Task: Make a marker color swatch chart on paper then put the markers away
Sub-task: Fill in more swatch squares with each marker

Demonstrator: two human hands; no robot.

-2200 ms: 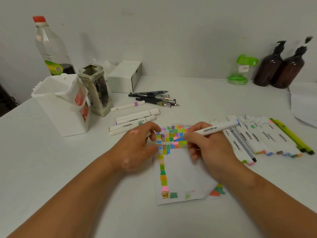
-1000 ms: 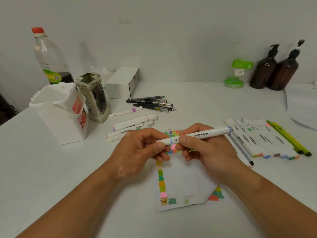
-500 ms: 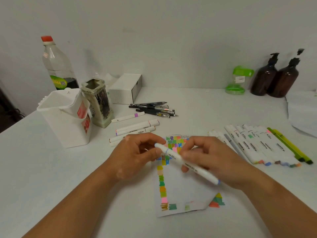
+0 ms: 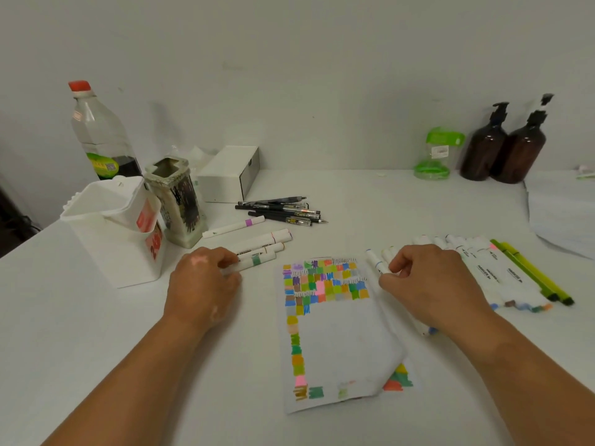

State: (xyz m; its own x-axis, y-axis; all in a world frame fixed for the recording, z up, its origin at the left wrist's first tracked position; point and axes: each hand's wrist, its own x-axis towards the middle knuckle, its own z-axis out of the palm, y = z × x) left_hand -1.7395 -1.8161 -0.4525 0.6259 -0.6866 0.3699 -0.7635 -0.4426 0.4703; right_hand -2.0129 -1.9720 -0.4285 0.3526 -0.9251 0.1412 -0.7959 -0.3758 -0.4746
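The paper lies in the middle of the table, with colour swatches across its top and down its left edge, and its lower right corner curled up. My right hand pinches a white marker with a blue band, low at the left end of the row of white markers. My left hand is left of the paper, its fingertips gripping the end of a green-banded marker. That marker is the nearest of several loose markers lying there.
A white tub and a patterned pen holder stand at the left, with a plastic bottle and a white box behind. Black pens lie mid-table. Two green pens, brown pump bottles and stacked paper are at the right.
My right hand carried the blue-banded marker off the paper to the right, down beside the marker row. My left hand left that marker and moved left to the green-banded one.
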